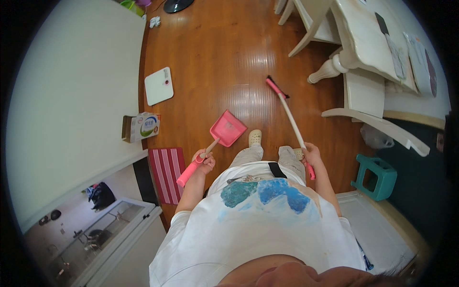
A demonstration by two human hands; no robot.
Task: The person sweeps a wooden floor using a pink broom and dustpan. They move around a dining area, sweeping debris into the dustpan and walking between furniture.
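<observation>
My left hand (204,161) grips the handle of a pink long-handled dustpan (228,130), just below its pink grip. The pan is low over the wooden floor, in front of my feet; whether it touches the floor I cannot tell. In my right hand (311,155) is a broom (292,116) with a white stick and a pink end grip. Its pink head (275,87) with dark bristles points away from me, to the right of the dustpan and apart from it.
At left are a white bathroom scale (159,86), a milk carton box (145,126) and a red striped mat (167,175). To the right are a white table (369,46), white chairs (365,89), a plastic bag (376,136) and a green plastic stool (389,179). Crumpled tissue (155,22) lies far left.
</observation>
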